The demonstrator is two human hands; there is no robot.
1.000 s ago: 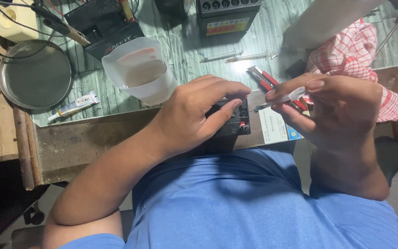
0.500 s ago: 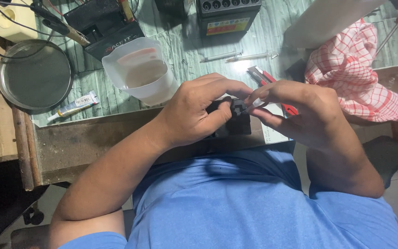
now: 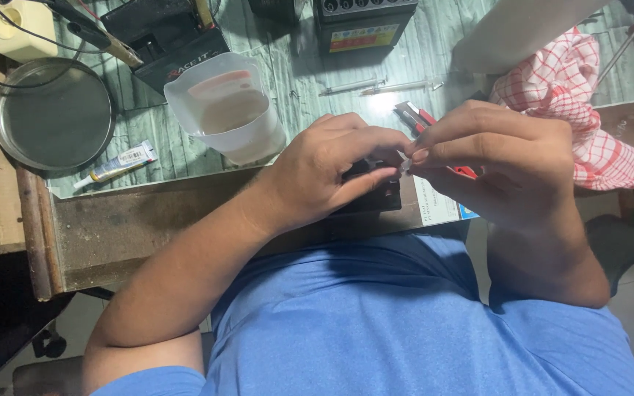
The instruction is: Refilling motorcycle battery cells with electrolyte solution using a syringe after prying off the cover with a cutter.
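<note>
My left hand (image 3: 332,169) rests on a small black box-shaped device (image 3: 377,196) at the bench's front edge and grips its top. My right hand (image 3: 500,158) meets it from the right, fingers pinched on a small pale piece (image 3: 406,166) just above the device. A red-handled tool (image 3: 421,119) lies under my right hand, mostly hidden. What the pale piece is cannot be made out.
A translucent plastic jug (image 3: 229,106) with brownish liquid stands behind my left hand. A round metal pan (image 3: 53,117) and a small glue tube (image 3: 115,163) lie at the left. A red-checked cloth (image 3: 588,110) is at the right. Black boxes (image 3: 361,22) stand at the back.
My right hand has moved left from beside the red-handled tool to meet my left hand over the black device, and its fingers now pinch a small pale piece.
</note>
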